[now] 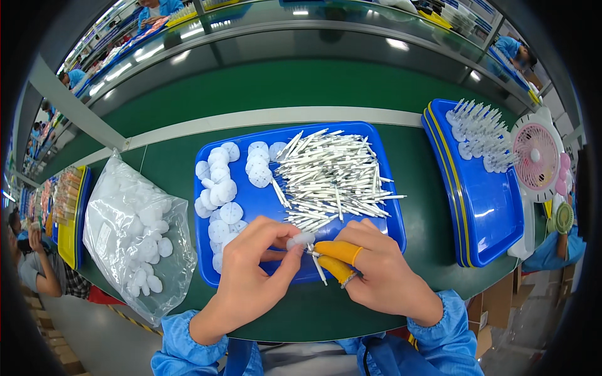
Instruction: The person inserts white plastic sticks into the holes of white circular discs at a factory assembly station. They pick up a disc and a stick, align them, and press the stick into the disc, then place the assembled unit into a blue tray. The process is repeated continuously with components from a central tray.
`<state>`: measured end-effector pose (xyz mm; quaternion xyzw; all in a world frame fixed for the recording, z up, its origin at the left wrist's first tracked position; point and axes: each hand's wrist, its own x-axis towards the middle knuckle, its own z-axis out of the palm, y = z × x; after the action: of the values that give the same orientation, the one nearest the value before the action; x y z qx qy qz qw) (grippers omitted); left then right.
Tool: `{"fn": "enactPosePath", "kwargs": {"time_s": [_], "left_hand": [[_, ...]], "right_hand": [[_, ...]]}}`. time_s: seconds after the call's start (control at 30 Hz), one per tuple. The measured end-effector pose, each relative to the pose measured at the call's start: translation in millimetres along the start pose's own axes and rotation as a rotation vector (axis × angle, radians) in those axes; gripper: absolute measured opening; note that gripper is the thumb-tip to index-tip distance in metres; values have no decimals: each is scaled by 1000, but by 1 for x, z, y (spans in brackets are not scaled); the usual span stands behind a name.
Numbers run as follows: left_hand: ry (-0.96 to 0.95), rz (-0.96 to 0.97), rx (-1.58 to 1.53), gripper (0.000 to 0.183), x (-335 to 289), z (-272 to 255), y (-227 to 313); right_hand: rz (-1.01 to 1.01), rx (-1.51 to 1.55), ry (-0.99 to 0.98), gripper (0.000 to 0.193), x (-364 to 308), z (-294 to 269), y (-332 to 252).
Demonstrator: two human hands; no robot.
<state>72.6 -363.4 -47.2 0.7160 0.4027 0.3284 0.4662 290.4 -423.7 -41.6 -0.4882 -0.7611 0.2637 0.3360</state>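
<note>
Over the near edge of a blue tray (pixel 254 203), both of my hands meet. My left hand (pixel 251 269) pinches a small white translucent disc (pixel 302 239) between thumb and fingers. Yellow finger covers are on two fingers of my right hand (pixel 382 269), which close on a thin white stick (pixel 319 268) just beside the disc. Fingertips hide whether the stick touches or enters the disc. Inside the tray, a heap of similar white sticks (pixel 332 175) with thin dark ends lies to the right. Overlapping white discs (pixel 219 188) lie in groups along its left.
A clear plastic bag (pixel 182 250) of white discs lies left. At right, stacked blue and yellow trays (pixel 492 229) hold discs with upright sticks (pixel 483 131), beside a pink-and-white fan (pixel 535 156). A pale rail (pixel 301 114) runs behind. People in blue work farther off.
</note>
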Motion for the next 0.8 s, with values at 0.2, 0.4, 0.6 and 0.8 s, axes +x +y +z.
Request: {"fn": "enactPosePath", "kwargs": {"time_s": [0.2,0.4,0.6,0.8], "left_hand": [[24,40,90,17,-1,2,-1],[44,-12,111,17,-3,5,-1],[88,-3,89,14,-1,6,-1],[52,19,102,15,-1,5,-1]], "right_hand": [[29,-71,-4,47,2,-1,6],[16,-129,27,44,3,3,5],[14,-121,21,44,3,1,-2],[-14,-130,-2,45,1,3,-1]]}}
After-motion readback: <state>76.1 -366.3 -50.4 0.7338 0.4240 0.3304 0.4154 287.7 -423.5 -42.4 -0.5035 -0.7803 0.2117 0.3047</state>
